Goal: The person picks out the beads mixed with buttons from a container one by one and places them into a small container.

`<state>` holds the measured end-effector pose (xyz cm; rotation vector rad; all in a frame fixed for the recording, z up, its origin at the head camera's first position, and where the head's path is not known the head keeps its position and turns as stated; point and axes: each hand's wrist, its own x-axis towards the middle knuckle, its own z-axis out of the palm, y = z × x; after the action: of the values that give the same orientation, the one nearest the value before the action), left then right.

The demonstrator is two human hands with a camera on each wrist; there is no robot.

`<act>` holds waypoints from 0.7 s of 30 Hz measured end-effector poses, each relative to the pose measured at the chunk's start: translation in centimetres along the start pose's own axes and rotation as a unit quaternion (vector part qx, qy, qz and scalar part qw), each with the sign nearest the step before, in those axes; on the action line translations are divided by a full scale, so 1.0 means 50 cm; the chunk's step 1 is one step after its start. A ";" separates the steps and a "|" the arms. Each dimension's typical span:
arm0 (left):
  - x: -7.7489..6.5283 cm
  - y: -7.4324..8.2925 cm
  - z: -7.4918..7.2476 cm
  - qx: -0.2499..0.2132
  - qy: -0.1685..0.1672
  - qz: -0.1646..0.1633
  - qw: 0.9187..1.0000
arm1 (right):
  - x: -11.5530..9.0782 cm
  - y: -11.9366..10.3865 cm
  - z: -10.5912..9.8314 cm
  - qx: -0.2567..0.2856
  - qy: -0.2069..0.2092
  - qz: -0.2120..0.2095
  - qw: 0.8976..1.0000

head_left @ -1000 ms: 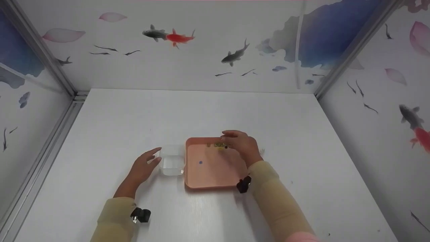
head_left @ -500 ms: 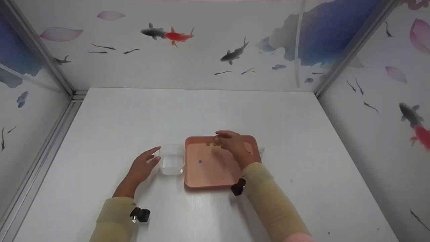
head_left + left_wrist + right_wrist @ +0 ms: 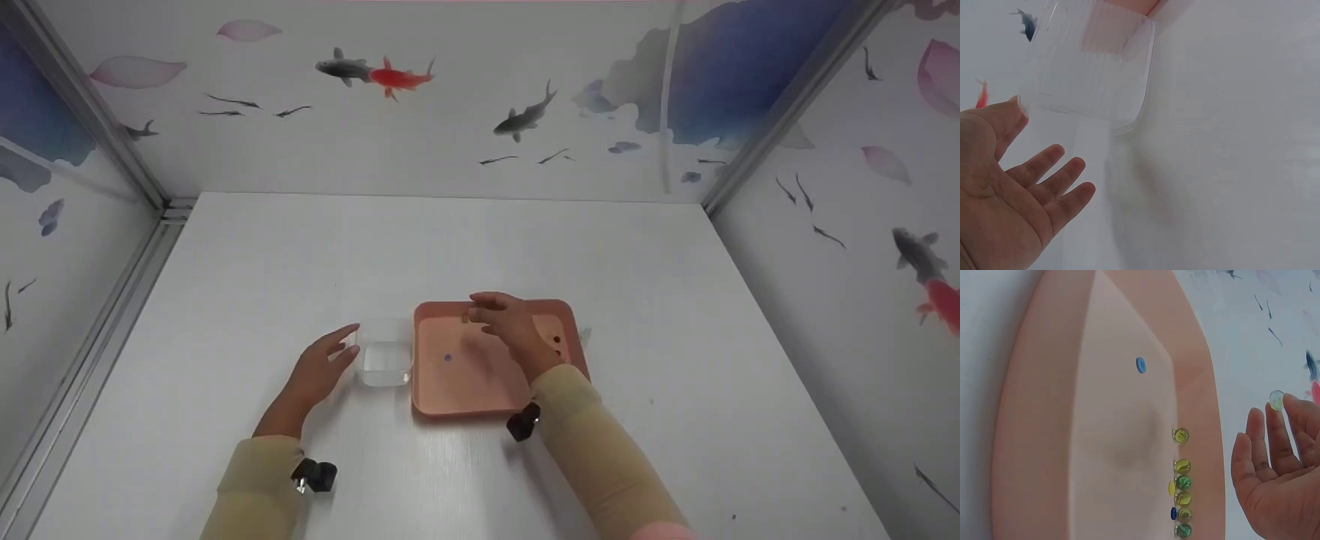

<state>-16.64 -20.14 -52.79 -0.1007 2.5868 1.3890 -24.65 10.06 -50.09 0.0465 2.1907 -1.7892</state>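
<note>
My right hand [image 3: 510, 328] is above the far part of a pink tray [image 3: 480, 414]. Its thumb and a finger pinch a clear glass marble [image 3: 1276, 400], seen in the right wrist view. Several yellow and green marbles [image 3: 1183, 499] line the tray's far side, partly hidden by the hand in the head view. A blue button [image 3: 448, 358] lies in the tray's left half. My left hand [image 3: 319, 371] is beside a clear plastic box [image 3: 385, 367] left of the tray. Its thumb and forefinger touch the box's near corner [image 3: 1024, 107], while the other fingers extend loosely.
A yellow button [image 3: 1171, 488] and a dark blue button [image 3: 1174, 513] lie by the marbles. Two dark round pieces [image 3: 556, 340] are at the tray's right side. The white table [image 3: 420, 247] is bounded by patterned panels [image 3: 450, 150].
My right hand has moved left above the tray, uncovering the dark pieces on the right and covering most of the marbles. My left hand and the box stay in place.
</note>
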 end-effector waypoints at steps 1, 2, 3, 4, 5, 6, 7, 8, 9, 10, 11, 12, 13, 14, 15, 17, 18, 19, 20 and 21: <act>0.000 0.000 0.000 0.000 0.000 0.000 1.000 | -0.001 -0.001 0.002 0.002 -0.003 -0.001 1.000; -0.001 0.000 0.000 0.001 0.001 0.000 1.000 | -0.003 -0.002 0.005 0.004 -0.005 -0.002 1.000; -0.001 0.001 -0.001 -0.001 0.001 0.000 1.000 | -0.004 -0.003 0.007 0.008 -0.007 -0.003 1.000; -0.002 0.001 -0.001 -0.003 0.001 -0.001 1.000 | -0.006 -0.005 0.009 0.012 -0.011 -0.007 1.000; -0.003 0.002 -0.001 -0.006 0.001 -0.002 1.000 | -0.007 -0.006 0.012 0.014 -0.012 -0.009 1.000; -0.003 0.003 -0.001 -0.007 0.001 -0.002 1.000 | -0.009 -0.008 0.015 0.017 -0.012 -0.010 1.000; -0.003 0.003 -0.001 -0.009 0.001 -0.003 1.000 | -0.010 -0.009 0.017 0.019 -0.013 -0.011 1.000; -0.004 0.004 -0.001 -0.012 -0.001 -0.005 1.000 | -0.012 -0.011 0.020 0.023 -0.013 -0.011 1.000; -0.004 0.005 -0.001 -0.015 -0.002 -0.007 1.000 | -0.013 -0.012 0.023 0.024 -0.013 -0.012 1.000; -0.004 0.005 -0.001 -0.017 -0.003 -0.009 1.000 | -0.014 -0.013 0.026 0.025 -0.015 -0.014 0.999; -0.004 0.005 -0.001 -0.019 -0.003 -0.011 1.000 | -0.014 -0.014 0.029 0.027 -0.015 -0.012 0.999; -0.004 0.006 0.000 -0.020 -0.004 -0.013 1.000 | -0.015 -0.015 0.031 0.028 -0.016 -0.011 0.999; -0.004 0.006 0.000 -0.021 -0.004 -0.014 1.000 | -0.015 -0.016 0.034 0.029 -0.018 -0.012 0.999; -0.004 0.006 0.000 -0.020 -0.005 -0.014 1.000 | -0.015 -0.016 0.036 0.030 -0.019 -0.012 0.999; -0.004 0.006 0.001 -0.020 -0.003 -0.016 1.000 | -0.015 -0.016 0.039 0.029 -0.021 -0.013 0.999; -0.003 0.006 0.002 -0.015 -0.002 -0.017 1.000 | -0.015 -0.018 0.044 0.028 -0.023 -0.011 0.999; -0.003 0.006 0.003 -0.012 -0.002 -0.018 1.000 | -0.015 -0.020 0.046 0.027 -0.024 -0.010 0.999; -0.003 0.006 0.003 -0.011 -0.001 -0.018 1.000 | -0.016 -0.022 0.048 0.027 -0.023 -0.007 0.999; -0.003 0.006 0.004 -0.009 0.000 -0.018 1.000 | -0.016 -0.024 0.051 0.026 -0.022 -0.002 0.999; -0.002 0.006 0.005 -0.009 0.000 -0.019 1.000 | -0.017 -0.027 0.054 0.025 -0.021 0.003 0.999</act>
<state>-16.54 -19.78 -52.63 -0.1524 2.5593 1.3994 -23.56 7.31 -49.04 0.0276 2.1148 -1.8247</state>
